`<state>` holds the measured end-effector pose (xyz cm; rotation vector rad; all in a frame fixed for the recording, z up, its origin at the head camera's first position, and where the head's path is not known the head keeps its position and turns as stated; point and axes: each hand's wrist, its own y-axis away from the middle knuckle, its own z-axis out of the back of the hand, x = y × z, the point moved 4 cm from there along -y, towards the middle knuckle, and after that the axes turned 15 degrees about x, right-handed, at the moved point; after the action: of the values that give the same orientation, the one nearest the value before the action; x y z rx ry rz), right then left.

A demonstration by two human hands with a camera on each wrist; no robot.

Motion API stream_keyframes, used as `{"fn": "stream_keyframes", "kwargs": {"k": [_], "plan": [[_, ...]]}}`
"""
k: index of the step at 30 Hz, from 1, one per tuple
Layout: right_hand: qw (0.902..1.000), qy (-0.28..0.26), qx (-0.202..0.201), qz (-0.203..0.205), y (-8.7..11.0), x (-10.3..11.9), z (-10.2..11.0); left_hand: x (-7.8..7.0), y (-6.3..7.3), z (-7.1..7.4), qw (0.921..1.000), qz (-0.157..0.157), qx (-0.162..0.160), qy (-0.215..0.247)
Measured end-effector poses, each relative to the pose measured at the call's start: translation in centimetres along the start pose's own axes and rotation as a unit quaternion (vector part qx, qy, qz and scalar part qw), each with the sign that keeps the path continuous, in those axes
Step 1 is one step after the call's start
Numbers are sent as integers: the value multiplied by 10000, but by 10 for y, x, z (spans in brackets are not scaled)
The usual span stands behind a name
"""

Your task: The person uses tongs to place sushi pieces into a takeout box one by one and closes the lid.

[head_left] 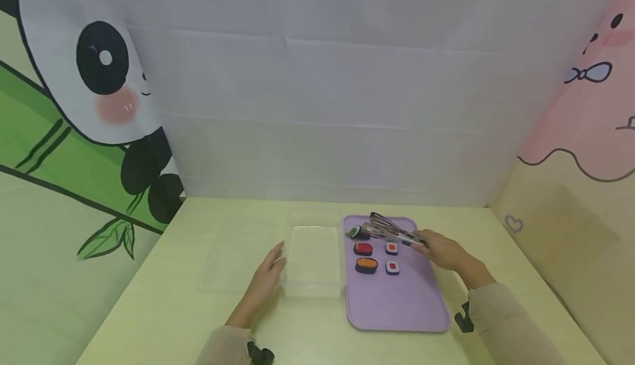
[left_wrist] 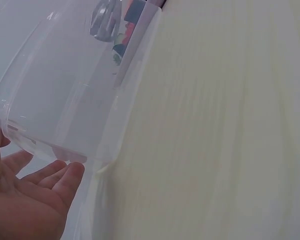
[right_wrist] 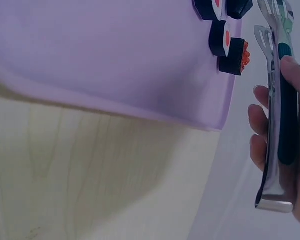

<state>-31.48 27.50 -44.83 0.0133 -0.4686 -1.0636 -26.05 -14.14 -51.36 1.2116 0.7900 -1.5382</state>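
Left hand: fingers loosely extended, touching near left side of clear container; no grasp around it. Right hand: fingers wrapped round metal tongs, held over purple tray. Tong tips near dark roll at tray's far-left corner; cannot tell whether they grip anything. Orange-topped sushi, red-topped sushi, two small white-faced rolls on tray. Container just left of tray.

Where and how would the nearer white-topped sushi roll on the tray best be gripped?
Probably by its left and right sides, with the tongs in the right hand coming down from the near right: the roll has bare tray beside both.
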Motion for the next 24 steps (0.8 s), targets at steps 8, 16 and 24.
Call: {"fn": "stream_keyframes", "kwargs": {"k": [8,16,24], "plan": [[9990,299,294,144,-19,-2,-3,3,-3,-1,10000,0,-11,18],[9980,492,288,262,-34,-3,-5,2,-3,-1,9999,-55,47,76],[9967,735,155,294,-36,-1,-2,3,-2,-1,9999,-2,15,133]]}}
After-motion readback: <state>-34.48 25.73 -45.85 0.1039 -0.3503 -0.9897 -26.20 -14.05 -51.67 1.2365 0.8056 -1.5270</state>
